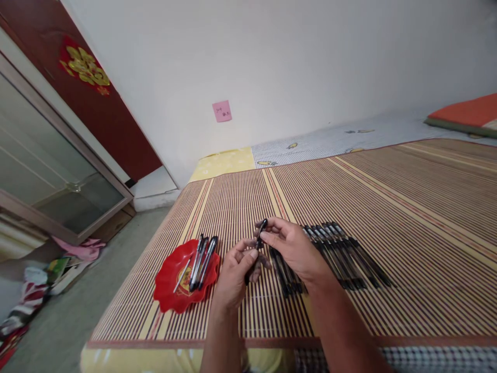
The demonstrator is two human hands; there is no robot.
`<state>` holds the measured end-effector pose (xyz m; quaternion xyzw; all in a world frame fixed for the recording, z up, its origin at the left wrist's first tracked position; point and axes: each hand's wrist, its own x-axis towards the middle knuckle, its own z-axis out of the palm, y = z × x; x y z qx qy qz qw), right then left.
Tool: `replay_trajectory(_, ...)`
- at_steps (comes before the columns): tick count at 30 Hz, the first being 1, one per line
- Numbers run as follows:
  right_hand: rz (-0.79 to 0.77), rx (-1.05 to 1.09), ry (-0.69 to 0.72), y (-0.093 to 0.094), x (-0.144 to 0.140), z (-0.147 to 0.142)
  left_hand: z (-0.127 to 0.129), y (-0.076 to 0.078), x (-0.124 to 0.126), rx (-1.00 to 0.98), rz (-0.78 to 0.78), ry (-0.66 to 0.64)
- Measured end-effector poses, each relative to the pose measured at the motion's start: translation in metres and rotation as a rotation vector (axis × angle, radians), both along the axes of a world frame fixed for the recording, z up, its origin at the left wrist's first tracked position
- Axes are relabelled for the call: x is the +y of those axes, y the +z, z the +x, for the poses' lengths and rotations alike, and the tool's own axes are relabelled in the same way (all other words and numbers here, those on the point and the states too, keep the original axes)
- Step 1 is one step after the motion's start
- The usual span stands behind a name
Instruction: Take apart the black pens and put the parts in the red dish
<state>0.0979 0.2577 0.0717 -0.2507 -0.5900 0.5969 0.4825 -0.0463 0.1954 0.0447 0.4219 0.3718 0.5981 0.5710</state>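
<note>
At the lower centre of the frame, I hold the black pen with my left hand curled around its lower part and my right hand pinching its upper end, and should align both grips to avoid bending it.

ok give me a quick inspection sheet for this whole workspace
surface: striped slatted mat, laid over patterned cloths
job's things: black pen held between both hands; row of dark pens on the mat, partly behind the right hand and arm; red scalloped plate bearing clear-barrelled pens and a thin white stick
clutter: folded orange cloth at the far right; pink cloth among other items on the floor at left
grippers: bare left hand and right hand, both closed on the black pen, fingers smudged dark
cables: nothing seen
surroundings: white wall with pink sticky note; dark red door at left
</note>
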Motion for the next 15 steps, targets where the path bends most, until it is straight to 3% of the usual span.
replay_trajectory(15, -0.011, -0.001, 0.061, -0.0015, -0.0012, 0.0010, 0.0040, 0.0034, -0.0021, -0.102, -0.004, -0.041)
